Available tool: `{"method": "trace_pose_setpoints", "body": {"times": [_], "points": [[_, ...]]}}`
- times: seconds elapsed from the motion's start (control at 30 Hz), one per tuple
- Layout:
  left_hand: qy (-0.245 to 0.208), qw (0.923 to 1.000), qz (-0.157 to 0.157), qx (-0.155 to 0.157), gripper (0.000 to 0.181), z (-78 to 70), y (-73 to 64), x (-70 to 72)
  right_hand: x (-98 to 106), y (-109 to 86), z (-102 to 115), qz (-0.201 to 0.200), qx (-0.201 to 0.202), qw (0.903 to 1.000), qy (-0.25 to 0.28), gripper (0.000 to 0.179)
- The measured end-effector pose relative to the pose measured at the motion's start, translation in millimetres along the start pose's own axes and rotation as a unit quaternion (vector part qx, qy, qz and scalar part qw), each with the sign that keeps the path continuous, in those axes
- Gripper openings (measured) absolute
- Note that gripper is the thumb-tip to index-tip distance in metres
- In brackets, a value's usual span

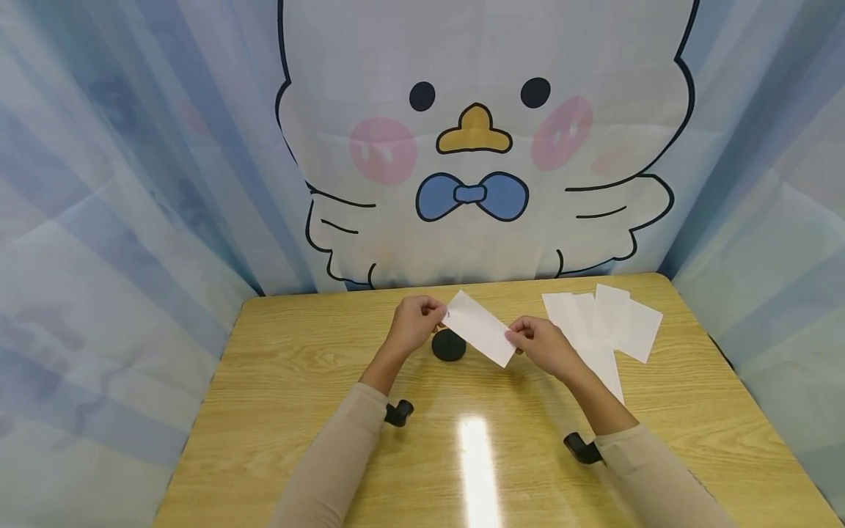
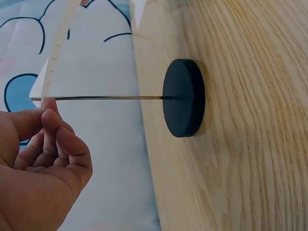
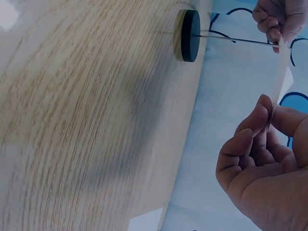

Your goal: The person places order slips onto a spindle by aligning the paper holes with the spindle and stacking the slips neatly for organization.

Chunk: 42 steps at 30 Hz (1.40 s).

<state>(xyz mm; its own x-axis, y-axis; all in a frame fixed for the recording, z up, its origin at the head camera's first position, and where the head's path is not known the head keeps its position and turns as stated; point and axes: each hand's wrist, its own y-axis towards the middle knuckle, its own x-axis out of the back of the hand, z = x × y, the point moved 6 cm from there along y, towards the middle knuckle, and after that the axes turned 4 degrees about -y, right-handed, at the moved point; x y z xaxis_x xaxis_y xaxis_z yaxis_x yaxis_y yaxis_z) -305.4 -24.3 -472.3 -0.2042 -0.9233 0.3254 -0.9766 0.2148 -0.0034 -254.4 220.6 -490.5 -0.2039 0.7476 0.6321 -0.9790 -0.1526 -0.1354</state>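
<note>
Two-handed, pinches paper (image 1: 480, 328) near opposite ends with left hand (image 1: 416, 323) and right hand (image 1: 544, 346), seemingly steadying it at thin spike (image 2: 108, 97).

Dark mark (image 1: 448, 314) on paper (image 1: 480, 331) too small to make out, left hand (image 2: 45, 166) and right hand (image 3: 269, 175) cut by their wrist views' edges, sheets (image 1: 590, 323) partly hiding one another, sleeves (image 1: 330, 460) cropped below.

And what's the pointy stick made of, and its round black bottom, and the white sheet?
The pointy stick looks like metal: thin, straight, with a shiny gleam. The round black bottom has a dull, smooth finish; it could be plastic or painted metal, I can't tell. The white sheet seems to be paper or card: flat, without gloss.
</note>
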Motion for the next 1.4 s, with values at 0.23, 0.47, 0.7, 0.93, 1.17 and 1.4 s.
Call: {"method": "trace_pose_setpoints", "body": {"times": [0.23, 0.47, 0.7, 0.93, 1.17, 1.4], "points": [[0.024, 0.9996, 0.011, 0.012, 0.016, 8.6, 3.4, -1.4, -5, 0.9, -3, 0.01, 0.009, 0.9999, -0.007, 0.021], [0.041, 0.9987, 0.018, 0.022, 0.016, 18.5, 8.1, -5.1, -13, 2.4, -9, 0.02, 0.014, 0.9995, -0.02, 0.02], [0.056, 0.9975, 0.029, 0.031, 0.017, 30.3, 12.6, -10.3, -21, 5.2, -20, 0.025, 0.008, 0.9991, -0.035, 0.017], [0.072, 0.996, 0.037, 0.038, 0.016, 43.5, 15.8, -14.7, -29, 6.9, -28, 0.022, -0.004, 0.9982, -0.056, 0.014], [0.085, 0.9953, 0.039, 0.027, 0.015, 52.6, 17.8, -17.8, -36, 6.4, -31, 0.035, -0.023, 0.9968, -0.068, 0.016], [0.108, 0.9931, 0.041, 0.02, 0.015, 58.5, 19.8, -21.1, -38, 6.8, -31, 0.04, -0.028, 0.9952, -0.085, 0.018]]}}
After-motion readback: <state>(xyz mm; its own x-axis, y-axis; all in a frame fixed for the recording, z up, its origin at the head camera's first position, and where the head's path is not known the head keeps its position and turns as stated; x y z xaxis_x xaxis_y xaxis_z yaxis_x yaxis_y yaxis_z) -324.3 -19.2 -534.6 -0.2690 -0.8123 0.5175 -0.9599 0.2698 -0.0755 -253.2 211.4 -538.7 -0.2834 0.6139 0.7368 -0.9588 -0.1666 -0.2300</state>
